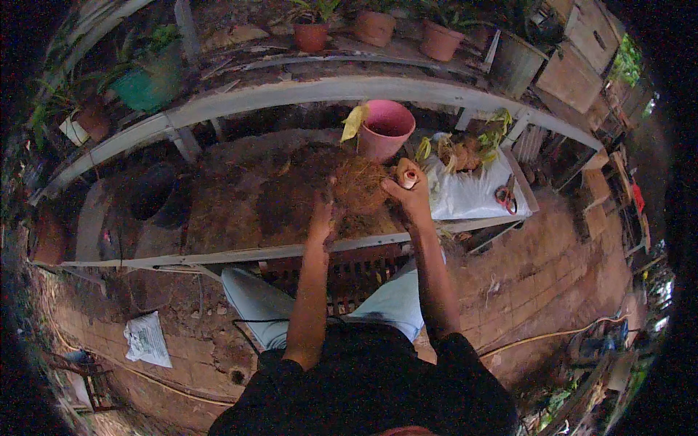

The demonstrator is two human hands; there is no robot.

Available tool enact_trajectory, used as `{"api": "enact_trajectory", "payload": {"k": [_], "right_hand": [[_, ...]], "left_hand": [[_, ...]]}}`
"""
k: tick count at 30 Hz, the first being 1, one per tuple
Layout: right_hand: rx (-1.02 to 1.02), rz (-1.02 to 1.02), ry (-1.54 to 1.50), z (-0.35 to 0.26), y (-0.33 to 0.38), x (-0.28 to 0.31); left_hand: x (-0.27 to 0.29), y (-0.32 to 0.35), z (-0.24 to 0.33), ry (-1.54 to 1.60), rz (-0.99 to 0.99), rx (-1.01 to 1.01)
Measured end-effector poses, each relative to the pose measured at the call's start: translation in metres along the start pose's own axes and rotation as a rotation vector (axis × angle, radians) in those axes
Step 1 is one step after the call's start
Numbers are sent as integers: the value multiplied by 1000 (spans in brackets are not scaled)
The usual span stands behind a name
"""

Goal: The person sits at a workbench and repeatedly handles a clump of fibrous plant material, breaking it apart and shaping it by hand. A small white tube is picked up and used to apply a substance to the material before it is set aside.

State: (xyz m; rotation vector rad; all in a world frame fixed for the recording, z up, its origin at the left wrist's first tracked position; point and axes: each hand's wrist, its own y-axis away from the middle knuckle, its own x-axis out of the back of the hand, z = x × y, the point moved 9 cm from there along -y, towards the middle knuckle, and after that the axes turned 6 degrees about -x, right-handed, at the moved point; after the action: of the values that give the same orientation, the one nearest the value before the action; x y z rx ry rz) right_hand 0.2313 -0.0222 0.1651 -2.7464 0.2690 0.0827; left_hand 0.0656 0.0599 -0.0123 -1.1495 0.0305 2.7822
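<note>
A round, shaggy clump of brown fibre (361,183), like a root ball, is between my hands over the workbench. My left hand (322,212) presses around its left side, with the fingers partly hidden. On the other side my right hand (412,198) is closed around a wooden handle (408,177), whose pale round end points up. What the handle belongs to is hidden, and that hand's thumb lies against the fibre. Just behind the clump stands a pink pot (378,145), its mouth tilted toward me, with a yellowed leaf (354,122) at its left rim.
Dark soil (283,192) is spread over the bench left of the clump. A black pot (153,192) lies farther left. On the right, a white bag (465,192) bears red-handled scissors (505,196) and leafy plants (465,152). Potted plants line a shelf (291,93) behind.
</note>
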Motion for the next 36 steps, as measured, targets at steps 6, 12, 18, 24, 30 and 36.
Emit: {"api": "enact_trajectory", "payload": {"k": [6, 12, 18, 24, 30, 36], "right_hand": [[34, 85, 197, -19, 23, -11], [-52, -50, 4, -14, 23, -30], [-418, -17, -485, 22, 30, -13], [-200, 51, -169, 30, 26, -11], [-90, 153, -22, 16, 30, -9], [-21, 95, -78, 10, 43, -14]], "left_hand": [[-79, 34, 37, 223, -155, 44], [28, 9, -18, 66, -2, 98], [-62, 37, 52, 283, -208, -21], [-54, 23, 18, -50, -388, -213], [-40, 12, 18, -535, -251, -368], [12, 0, -54, 167, -235, 224]]}}
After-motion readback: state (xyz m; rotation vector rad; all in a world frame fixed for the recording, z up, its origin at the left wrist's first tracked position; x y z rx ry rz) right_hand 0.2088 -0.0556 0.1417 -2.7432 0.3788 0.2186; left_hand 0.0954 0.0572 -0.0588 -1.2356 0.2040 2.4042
